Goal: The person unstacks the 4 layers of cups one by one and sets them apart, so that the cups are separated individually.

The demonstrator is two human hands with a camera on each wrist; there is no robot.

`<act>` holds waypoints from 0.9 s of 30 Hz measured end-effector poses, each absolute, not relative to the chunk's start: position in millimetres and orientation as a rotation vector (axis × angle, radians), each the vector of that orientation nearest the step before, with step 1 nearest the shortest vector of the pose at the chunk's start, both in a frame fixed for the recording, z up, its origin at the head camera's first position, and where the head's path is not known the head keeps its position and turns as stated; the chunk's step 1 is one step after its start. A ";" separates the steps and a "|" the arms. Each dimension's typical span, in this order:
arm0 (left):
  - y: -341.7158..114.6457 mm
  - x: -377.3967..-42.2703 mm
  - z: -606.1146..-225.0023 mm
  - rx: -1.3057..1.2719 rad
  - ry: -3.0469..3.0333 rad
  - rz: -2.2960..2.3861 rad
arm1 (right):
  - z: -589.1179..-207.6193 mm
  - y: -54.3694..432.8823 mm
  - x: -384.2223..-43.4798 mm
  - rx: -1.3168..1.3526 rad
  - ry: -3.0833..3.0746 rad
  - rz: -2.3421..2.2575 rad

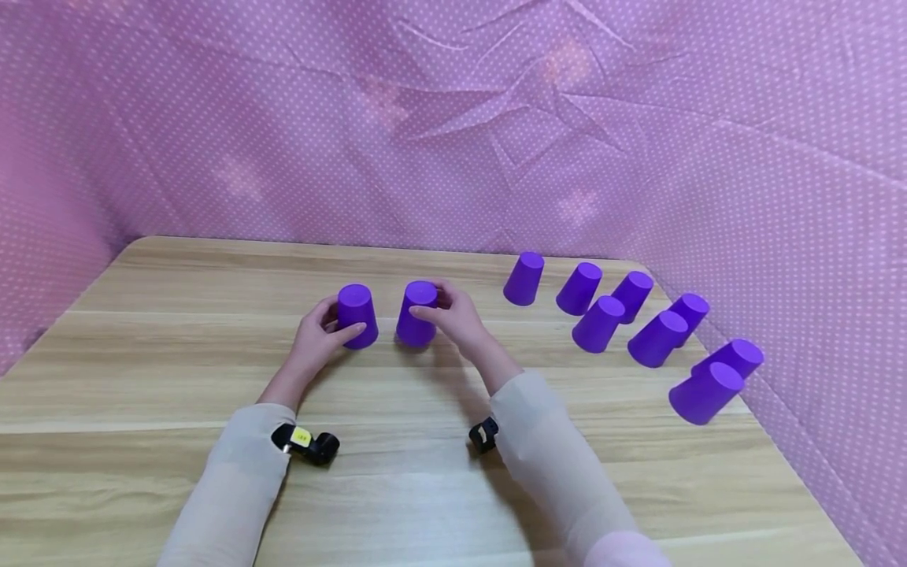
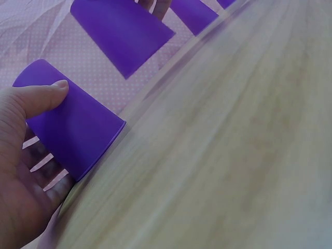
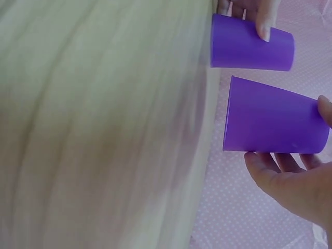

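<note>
Two purple cups stand mouth down side by side near the middle of the table. My left hand (image 1: pixel 316 337) grips the left purple cup (image 1: pixel 357 315), thumb on the near side and fingers around the far side; in the left wrist view this cup (image 2: pixel 78 129) has its rim on the wood. The right purple cup (image 1: pixel 416 315) is pinched between thumb and fingers of my right hand (image 1: pixel 457 316). In the right wrist view that cup (image 3: pixel 272 119) appears held slightly off the table, its rim apart from the surface. A narrow gap separates the two cups.
Several more purple cups, mouth down, stand spread over the right side of the wooden table (image 1: pixel 397 488), among them one at the back (image 1: pixel 524 279) and one nearest the right edge (image 1: pixel 705 394). Pink dotted cloth (image 1: pixel 319 142) hangs behind the table and along its sides.
</note>
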State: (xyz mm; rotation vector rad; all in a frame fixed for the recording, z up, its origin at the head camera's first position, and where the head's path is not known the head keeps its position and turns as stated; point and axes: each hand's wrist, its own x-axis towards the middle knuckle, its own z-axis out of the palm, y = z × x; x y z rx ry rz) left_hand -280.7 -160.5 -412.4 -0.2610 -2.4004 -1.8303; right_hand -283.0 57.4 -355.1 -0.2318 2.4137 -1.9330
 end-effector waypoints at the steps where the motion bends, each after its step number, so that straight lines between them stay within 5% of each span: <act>1: -160.7 -280.7 -412.3 -0.256 -2.407 -1.829 | -354.0 59.1 -282.3 -0.235 2.420 -1.934; 27: -161.8 -282.8 -414.7 -0.280 -2.398 -1.818 | -342.6 110.0 -259.9 -0.222 2.436 -1.987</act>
